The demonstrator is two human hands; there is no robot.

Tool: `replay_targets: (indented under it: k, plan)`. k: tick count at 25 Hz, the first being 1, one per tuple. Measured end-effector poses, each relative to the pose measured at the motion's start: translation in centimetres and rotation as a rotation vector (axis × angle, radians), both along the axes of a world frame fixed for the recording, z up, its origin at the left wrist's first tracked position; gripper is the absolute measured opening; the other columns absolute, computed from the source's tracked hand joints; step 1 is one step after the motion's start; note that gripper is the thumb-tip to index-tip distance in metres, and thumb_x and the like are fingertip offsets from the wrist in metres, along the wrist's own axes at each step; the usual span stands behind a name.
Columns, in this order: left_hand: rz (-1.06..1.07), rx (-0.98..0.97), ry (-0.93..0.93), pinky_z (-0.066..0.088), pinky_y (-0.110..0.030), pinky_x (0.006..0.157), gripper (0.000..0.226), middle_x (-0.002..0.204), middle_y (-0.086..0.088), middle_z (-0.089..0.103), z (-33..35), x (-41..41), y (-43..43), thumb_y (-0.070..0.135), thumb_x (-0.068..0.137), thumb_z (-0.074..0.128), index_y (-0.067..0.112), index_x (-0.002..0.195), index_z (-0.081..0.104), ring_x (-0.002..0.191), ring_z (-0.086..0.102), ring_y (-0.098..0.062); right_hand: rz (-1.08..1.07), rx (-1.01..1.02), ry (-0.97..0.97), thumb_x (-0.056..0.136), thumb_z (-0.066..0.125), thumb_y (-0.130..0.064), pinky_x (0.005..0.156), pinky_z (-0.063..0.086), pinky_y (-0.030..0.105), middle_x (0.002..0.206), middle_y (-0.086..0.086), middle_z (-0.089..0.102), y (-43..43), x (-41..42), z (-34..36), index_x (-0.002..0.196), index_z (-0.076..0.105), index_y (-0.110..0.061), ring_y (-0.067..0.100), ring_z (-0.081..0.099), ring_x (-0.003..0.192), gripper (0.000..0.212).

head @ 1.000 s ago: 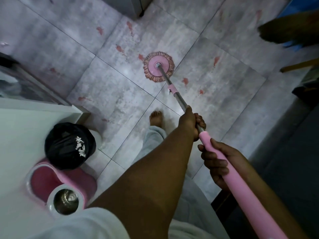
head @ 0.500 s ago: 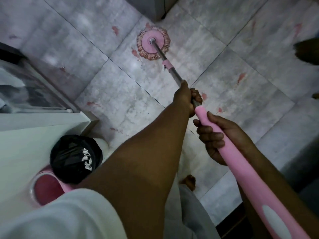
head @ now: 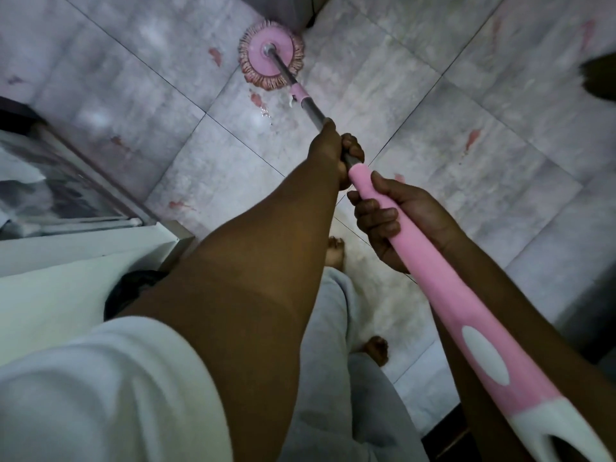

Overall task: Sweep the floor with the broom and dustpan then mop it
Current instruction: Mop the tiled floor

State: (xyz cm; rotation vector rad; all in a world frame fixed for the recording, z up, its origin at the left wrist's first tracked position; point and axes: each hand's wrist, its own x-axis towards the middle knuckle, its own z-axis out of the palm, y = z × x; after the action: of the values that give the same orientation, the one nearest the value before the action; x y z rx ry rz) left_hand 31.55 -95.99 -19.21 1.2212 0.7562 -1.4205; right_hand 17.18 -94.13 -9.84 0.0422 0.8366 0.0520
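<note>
A round pink mop head (head: 270,55) with a frayed fringe lies flat on the grey tiled floor (head: 433,105) at the top centre. It sits right against the foot of a dark cabinet (head: 283,11). A metal pole runs back from it into a thick pink handle (head: 466,305) with white inserts. My left hand (head: 336,151) grips the metal pole just above the pink grip. Curled round the pink handle a little lower is my right hand (head: 396,221). Reddish stains dot the tiles around the mop head.
A white counter (head: 53,295) with a glass-fronted unit (head: 50,188) stands at the left. A black bag (head: 133,288) shows behind my left arm. My bare feet (head: 335,251) stand on the tiles below the hands. A dark object (head: 600,78) lies at the right edge.
The mop head has slid farther away across the tiles, up to the cabinet foot. Both hands have pushed forward with the handle. I have stepped forward, and the pink bucket has left the view.
</note>
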Motion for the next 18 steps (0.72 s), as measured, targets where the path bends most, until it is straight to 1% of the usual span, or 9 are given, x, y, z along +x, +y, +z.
replay_targets:
  k: [6,10,13,14,15,17,18]
  plan:
    - [-0.052,0.022,0.04,0.028,-0.011,0.031,0.048,0.043,0.004,0.033,2.1,-7.9,6.4,0.047,0.099,0.047,0.014,0.066,0.037,0.029,0.03,-0.008,-0.037,0.06,0.004,0.087,0.053,-0.032,0.032,0.037,0.012,0.058,-0.003,0.047,6.4,-8.0,1.9,0.093,0.051,-0.006,0.003,0.043,0.037,0.027]
    - [-0.054,0.017,0.072,0.028,-0.011,0.031,0.046,0.042,0.003,0.035,4.0,-15.6,12.8,0.044,0.1,0.047,0.013,0.067,0.038,0.027,0.029,-0.008,-0.02,0.071,0.04,0.089,0.052,-0.032,0.031,0.038,0.014,0.059,-0.002,0.048,12.7,-15.7,3.8,0.094,0.055,-0.004,0.003,0.044,0.036,0.029]
    - [-0.07,0.05,0.095,0.028,-0.011,0.032,0.046,0.044,0.002,0.036,5.2,-21.2,17.0,0.044,0.1,0.046,0.013,0.067,0.039,0.027,0.03,-0.009,-0.02,0.098,0.085,0.088,0.053,-0.03,0.03,0.038,0.016,0.057,-0.001,0.048,16.7,-21.2,5.5,0.095,0.056,-0.003,0.004,0.044,0.035,0.029]
    - [-0.082,0.058,0.105,0.028,-0.011,0.032,0.048,0.042,0.002,0.035,5.4,-22.8,18.0,0.046,0.1,0.045,0.013,0.065,0.039,0.027,0.029,-0.009,-0.024,0.111,0.091,0.087,0.058,-0.028,0.03,0.037,0.016,0.057,0.0,0.049,17.7,-22.7,5.9,0.095,0.057,-0.002,0.004,0.043,0.035,0.028]
    - [-0.094,0.064,0.118,0.028,-0.011,0.032,0.05,0.04,0.002,0.034,5.7,-24.5,19.0,0.048,0.1,0.044,0.014,0.064,0.038,0.026,0.029,-0.009,-0.028,0.119,0.093,0.082,0.068,-0.025,0.03,0.037,0.016,0.057,0.001,0.049,18.6,-24.4,6.4,0.094,0.058,-0.001,0.005,0.043,0.035,0.028]
    - [-0.1,0.072,0.141,0.028,-0.011,0.031,0.052,0.039,0.003,0.032,6.2,-27.4,20.5,0.05,0.099,0.044,0.014,0.062,0.037,0.026,0.029,-0.009,-0.029,0.131,0.069,0.065,0.086,-0.018,0.03,0.037,0.016,0.057,0.002,0.049,19.9,-27.2,7.4,0.094,0.061,0.0,0.006,0.044,0.035,0.042]
    - [-0.097,0.074,0.15,0.028,-0.011,0.031,0.052,0.039,0.003,0.032,6.6,-28.5,21.3,0.05,0.099,0.044,0.014,0.062,0.038,0.026,0.029,-0.009,-0.022,0.136,0.06,0.059,0.09,-0.016,0.03,0.037,0.017,0.057,0.003,0.049,20.4,-28.2,8.0,0.094,0.061,0.0,0.007,0.045,0.035,0.048]
